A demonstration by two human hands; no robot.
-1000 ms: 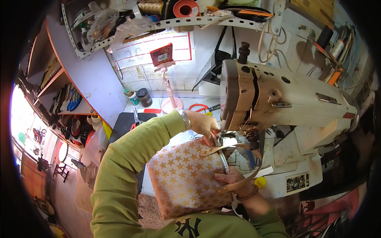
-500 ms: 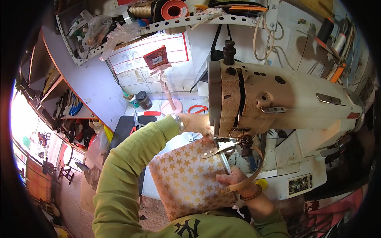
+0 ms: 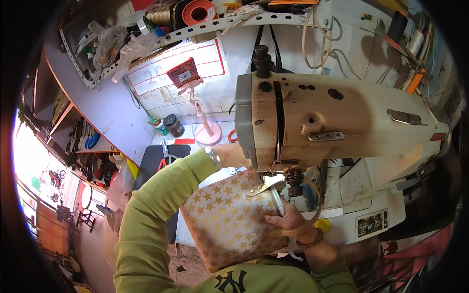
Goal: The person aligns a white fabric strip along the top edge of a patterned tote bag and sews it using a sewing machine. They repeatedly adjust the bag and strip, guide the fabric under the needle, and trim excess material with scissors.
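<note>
A white sewing machine (image 3: 351,112) is filling the right half of the frame, its head standing in the way of the left hand (image 3: 238,155) at centre. Along the top, a perforated white shelf (image 3: 229,22) is carrying plastic bags (image 3: 111,45) and a red spool (image 3: 199,13). At upper centre a pink stand (image 3: 207,133) is holding up a red rectangular object (image 3: 183,73), with a dark jar (image 3: 173,125) standing to its left. Left of centre, a red-handled tool (image 3: 166,158) is lying on a black pad (image 3: 151,163), and blue shoes (image 3: 92,136) are sitting on a rack further left. A yellow round thing (image 3: 322,225) is showing just beside the right wrist.

The star-patterned bag (image 3: 229,215) is lying at lower centre, its upper right corner reaching under the machine head. The right hand (image 3: 291,218) is pinching its right edge, thumb on top, the tan strap (image 3: 299,229) looping beside it. The left hand's fingers are hiding behind the head, so I cannot tell whether they are gripping.

Compared with a second ago, when those fingers were showing at the bag's top edge, the machine head is now appearing further left and covering them
</note>
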